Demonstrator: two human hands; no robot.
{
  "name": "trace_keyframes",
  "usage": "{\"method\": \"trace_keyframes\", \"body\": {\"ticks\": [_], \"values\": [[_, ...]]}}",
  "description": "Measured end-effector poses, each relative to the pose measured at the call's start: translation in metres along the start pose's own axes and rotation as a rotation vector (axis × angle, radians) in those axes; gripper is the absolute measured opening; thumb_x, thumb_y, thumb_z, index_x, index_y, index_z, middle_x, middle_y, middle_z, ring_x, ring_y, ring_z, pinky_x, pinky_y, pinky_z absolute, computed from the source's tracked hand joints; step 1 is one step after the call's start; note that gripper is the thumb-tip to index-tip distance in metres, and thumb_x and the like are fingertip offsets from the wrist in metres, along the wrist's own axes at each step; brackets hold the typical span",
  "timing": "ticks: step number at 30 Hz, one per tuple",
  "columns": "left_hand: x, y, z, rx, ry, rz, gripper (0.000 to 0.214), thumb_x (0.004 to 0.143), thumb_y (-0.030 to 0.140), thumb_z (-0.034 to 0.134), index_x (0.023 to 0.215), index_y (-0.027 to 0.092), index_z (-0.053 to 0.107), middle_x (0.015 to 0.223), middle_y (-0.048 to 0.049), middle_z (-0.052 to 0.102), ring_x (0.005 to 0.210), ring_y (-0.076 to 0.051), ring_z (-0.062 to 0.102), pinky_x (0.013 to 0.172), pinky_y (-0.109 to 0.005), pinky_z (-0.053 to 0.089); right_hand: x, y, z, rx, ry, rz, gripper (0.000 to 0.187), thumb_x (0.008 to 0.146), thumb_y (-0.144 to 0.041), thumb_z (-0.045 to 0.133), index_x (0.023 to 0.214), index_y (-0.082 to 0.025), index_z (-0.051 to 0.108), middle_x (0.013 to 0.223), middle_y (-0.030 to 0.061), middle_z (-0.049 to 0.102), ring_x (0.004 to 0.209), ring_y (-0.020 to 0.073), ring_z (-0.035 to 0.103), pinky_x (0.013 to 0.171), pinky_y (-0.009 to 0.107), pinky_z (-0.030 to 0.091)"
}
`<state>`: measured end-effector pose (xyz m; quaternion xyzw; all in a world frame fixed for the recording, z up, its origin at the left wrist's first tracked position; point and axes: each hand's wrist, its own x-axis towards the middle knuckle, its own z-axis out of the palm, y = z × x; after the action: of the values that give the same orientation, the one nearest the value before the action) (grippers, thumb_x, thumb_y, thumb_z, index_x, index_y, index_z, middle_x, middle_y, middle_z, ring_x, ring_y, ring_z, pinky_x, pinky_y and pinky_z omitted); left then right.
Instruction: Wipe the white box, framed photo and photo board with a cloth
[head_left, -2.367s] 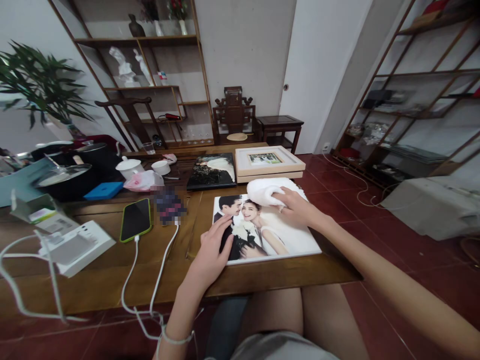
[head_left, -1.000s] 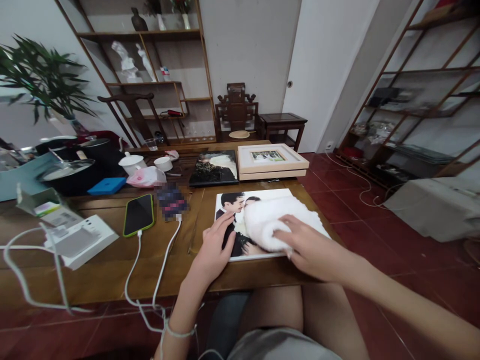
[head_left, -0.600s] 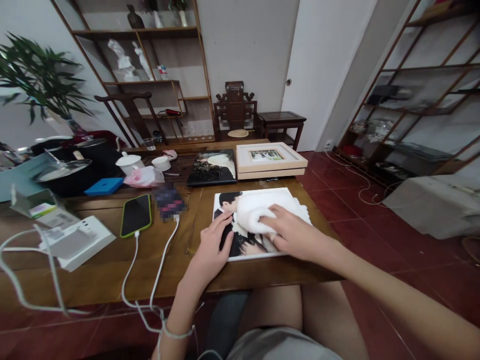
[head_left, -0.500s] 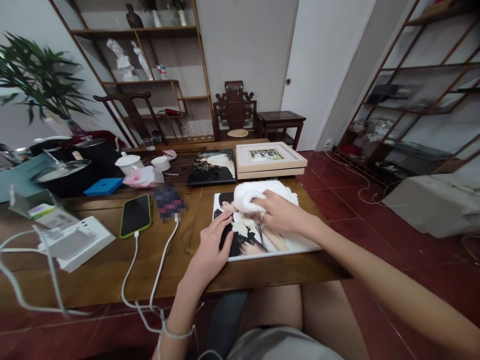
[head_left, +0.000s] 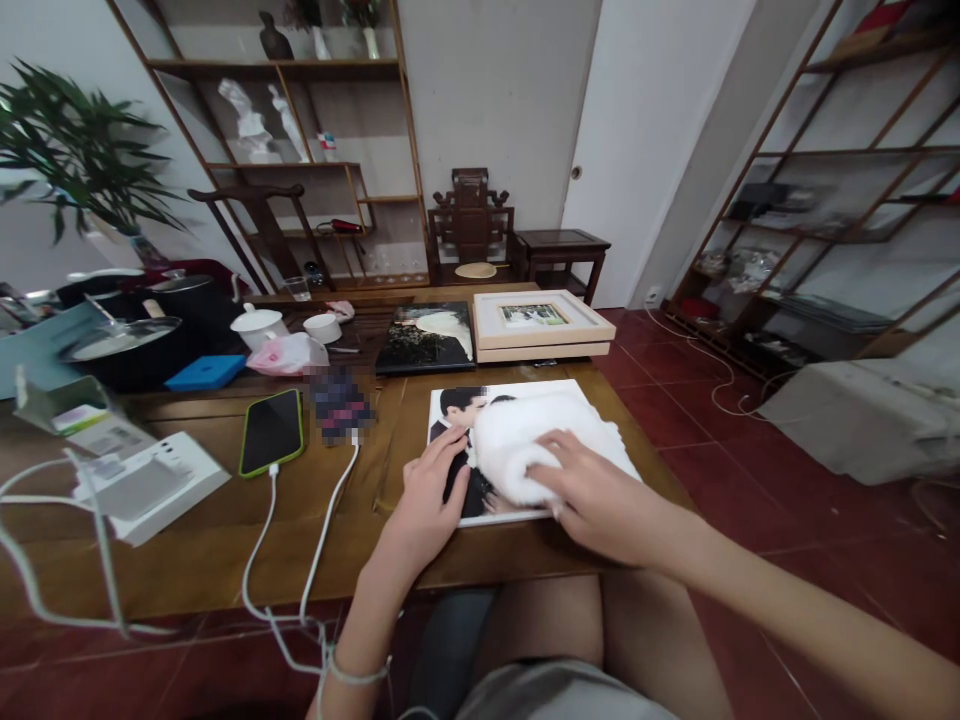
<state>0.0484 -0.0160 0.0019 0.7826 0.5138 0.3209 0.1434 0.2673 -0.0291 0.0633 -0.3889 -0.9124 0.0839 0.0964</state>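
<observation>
A white-edged photo panel [head_left: 450, 400] with a picture of people in dark and light clothes lies flat near the table's front edge. My left hand [head_left: 431, 490] rests on its left side, fingers stretched out and the thumb apart. A fluffy white towel [head_left: 540, 420], bunched up, covers much of the picture's middle and right. My right hand [head_left: 592, 490] grips the towel at its near end and presses it onto the panel's lower right part. What the towel covers is hidden.
Behind the panel lie a dark photo panel [head_left: 427, 338] and stacked light wooden frames [head_left: 541, 322]. To the left are a green-cased phone [head_left: 271, 432] on a white cable, a white box [head_left: 161, 490], a blue box [head_left: 206, 373], a black pan [head_left: 124, 355] and a white teapot [head_left: 257, 324].
My right hand has moved the towel toward me and slightly right across the panel, uncovering its top edge. My left hand has stayed in about the same place.
</observation>
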Motion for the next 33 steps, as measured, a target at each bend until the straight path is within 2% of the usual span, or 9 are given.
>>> {"method": "trace_keyframes", "body": {"ticks": [3, 6, 11, 15, 18, 21, 24, 28, 33], "values": [[0.000, 0.000, 0.000, -0.004, -0.013, -0.008, 0.030, 0.090, 0.024, 0.039, 0.118, 0.019, 0.051, 0.136, -0.0136, 0.049, 0.128, -0.025, 0.043, 0.102, -0.049, 0.034, -0.029, -0.022, -0.003, 0.078, -0.057, -0.044, 0.040, 0.062, -0.002, 0.046, 0.094, -0.021, 0.058, 0.108, 0.0112, 0.056, 0.110, 0.0297, 0.043, 0.099, 0.052, 0.030], [0.000, 0.000, -0.001, -0.007, -0.020, -0.016, 0.031, 0.091, 0.024, 0.039, 0.119, 0.019, 0.050, 0.136, -0.0135, 0.048, 0.128, -0.024, 0.042, 0.103, -0.048, 0.033, -0.035, -0.025, -0.005, 0.143, -0.061, -0.043, 0.042, 0.062, -0.001, 0.045, 0.095, -0.022, 0.058, 0.107, 0.0100, 0.056, 0.108, 0.0278, 0.045, 0.097, 0.048, 0.033], [-0.001, 0.002, -0.001, -0.009, -0.012, -0.008, 0.034, 0.092, 0.024, 0.036, 0.124, 0.019, 0.048, 0.137, -0.0127, 0.048, 0.129, -0.023, 0.041, 0.105, -0.047, 0.032, 0.002, 0.006, -0.003, 0.073, -0.003, 0.069, 0.036, 0.072, -0.005, 0.043, 0.102, -0.017, 0.059, 0.105, 0.0135, 0.052, 0.100, 0.0272, 0.048, 0.087, 0.041, 0.040], [-0.001, 0.001, -0.001, -0.014, -0.001, 0.001, 0.036, 0.093, 0.022, 0.033, 0.127, 0.019, 0.047, 0.138, -0.0119, 0.048, 0.129, -0.022, 0.041, 0.105, -0.046, 0.032, 0.045, 0.034, 0.001, 0.012, 0.041, 0.085, 0.035, 0.077, -0.009, 0.043, 0.107, -0.018, 0.058, 0.095, 0.0109, 0.053, 0.095, 0.0259, 0.049, 0.082, 0.036, 0.040], [-0.002, 0.001, -0.001, 0.004, -0.013, -0.004, 0.037, 0.092, 0.021, 0.034, 0.127, 0.019, 0.046, 0.139, -0.0124, 0.046, 0.130, -0.023, 0.040, 0.105, -0.047, 0.032, 0.066, 0.043, 0.000, -0.016, 0.055, 0.075, 0.038, 0.076, -0.007, 0.041, 0.108, -0.018, 0.058, 0.094, 0.0100, 0.055, 0.095, 0.0251, 0.049, 0.082, 0.035, 0.039], [-0.002, 0.001, -0.001, 0.012, -0.023, -0.010, 0.038, 0.092, 0.021, 0.034, 0.128, 0.018, 0.046, 0.139, -0.0128, 0.046, 0.130, -0.023, 0.039, 0.105, -0.047, 0.032, 0.070, 0.041, -0.002, -0.034, 0.062, 0.057, 0.037, 0.074, -0.005, 0.041, 0.106, -0.016, 0.058, 0.097, 0.0114, 0.056, 0.096, 0.0255, 0.048, 0.083, 0.036, 0.039], [-0.001, 0.002, -0.002, 0.006, -0.019, -0.007, 0.037, 0.092, 0.020, 0.034, 0.127, 0.019, 0.046, 0.138, -0.0123, 0.047, 0.130, -0.023, 0.040, 0.104, -0.047, 0.032, 0.055, 0.029, -0.002, -0.054, 0.040, 0.018, 0.032, 0.074, -0.006, 0.043, 0.099, -0.014, 0.059, 0.098, 0.0130, 0.055, 0.098, 0.0270, 0.047, 0.086, 0.040, 0.038], [-0.001, 0.003, -0.002, 0.004, -0.027, -0.006, 0.038, 0.092, 0.020, 0.034, 0.127, 0.018, 0.047, 0.138, -0.0128, 0.047, 0.130, -0.023, 0.039, 0.105, -0.047, 0.032, 0.011, 0.004, -0.004, -0.031, -0.010, -0.054, 0.029, 0.072, -0.005, 0.044, 0.094, -0.016, 0.059, 0.106, 0.0140, 0.054, 0.109, 0.0287, 0.043, 0.094, 0.044, 0.034], [-0.001, 0.002, -0.001, 0.010, -0.043, -0.032, 0.038, 0.092, 0.022, 0.032, 0.127, 0.014, 0.046, 0.139, -0.0148, 0.046, 0.130, -0.024, 0.039, 0.105, -0.048, 0.032, -0.047, -0.013, -0.014, 0.113, -0.089, -0.037, 0.036, 0.064, -0.001, 0.044, 0.091, -0.022, 0.056, 0.117, 0.0077, 0.052, 0.118, 0.0250, 0.040, 0.098, 0.040, 0.033]]}}
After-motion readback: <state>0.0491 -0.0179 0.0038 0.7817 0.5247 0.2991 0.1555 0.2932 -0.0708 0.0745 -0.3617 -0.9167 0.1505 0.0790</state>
